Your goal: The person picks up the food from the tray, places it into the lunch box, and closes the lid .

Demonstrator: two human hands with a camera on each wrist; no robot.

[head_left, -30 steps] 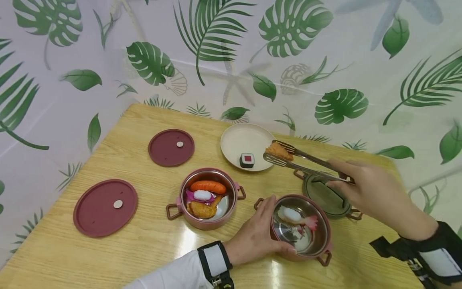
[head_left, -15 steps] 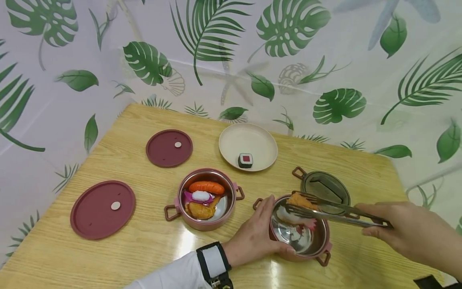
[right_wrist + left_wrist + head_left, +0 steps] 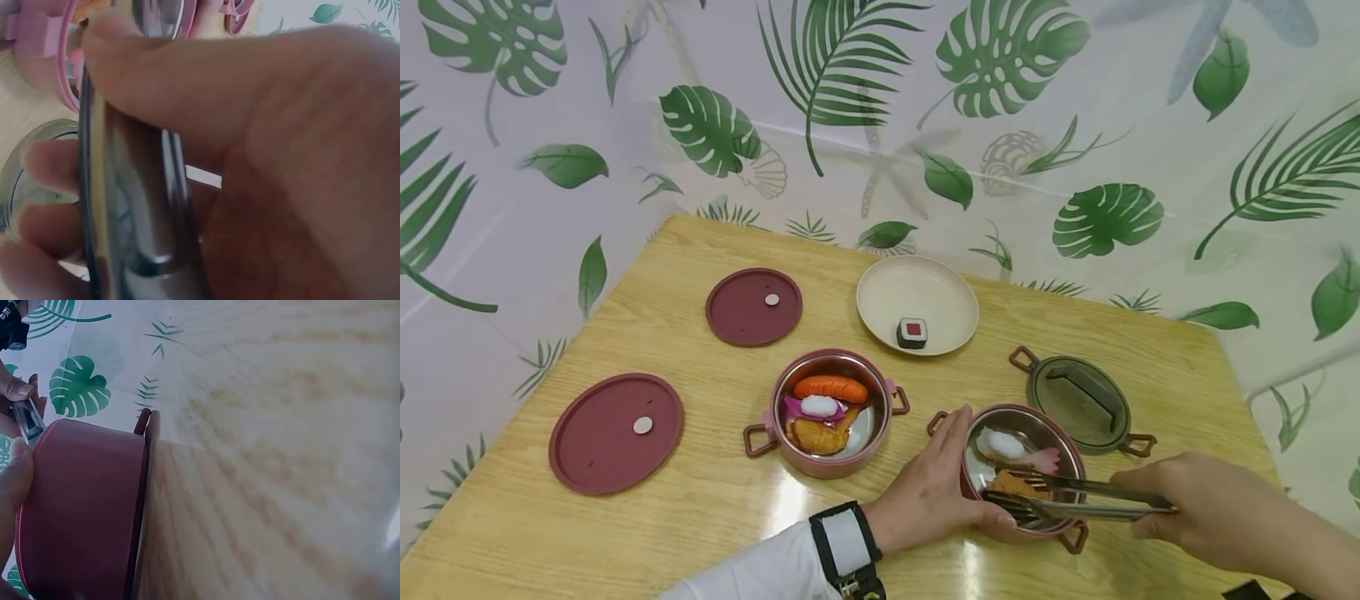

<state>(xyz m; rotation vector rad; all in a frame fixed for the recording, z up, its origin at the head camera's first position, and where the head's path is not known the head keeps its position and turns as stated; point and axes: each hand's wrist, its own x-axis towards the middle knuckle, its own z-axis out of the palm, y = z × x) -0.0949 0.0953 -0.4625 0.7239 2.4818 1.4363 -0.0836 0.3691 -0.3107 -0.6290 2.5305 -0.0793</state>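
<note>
My right hand [image 3: 1206, 508] holds metal tongs [image 3: 1112, 501] from the right. Their tips are down in the right pink pot [image 3: 1078, 467], about an orange-brown fried piece [image 3: 1018, 483]. Beside that piece in the pot lies a toy shrimp sushi [image 3: 1007, 446] with a pink tail. My left hand [image 3: 928, 492] grips the pot's left side, fingers at the far side and thumb at the near side. In the left wrist view the pot's outer wall [image 3: 87, 506] fills the left part. The right wrist view shows the tongs' handle [image 3: 147, 206] between thumb and fingers.
A second pink pot [image 3: 767, 421] holds a sausage, a drumstick and a white-and-purple piece. Behind it, a cream plate [image 3: 917, 287] bears a sushi roll [image 3: 912, 333]. Two maroon lids [image 3: 752, 321] lie left; a dark green lid [image 3: 1078, 404] with handles lies beyond the right pot.
My right hand has carried the fried piece in the tongs from the plate's right edge over and down into the right pot. My left hand stays on that pot.
</note>
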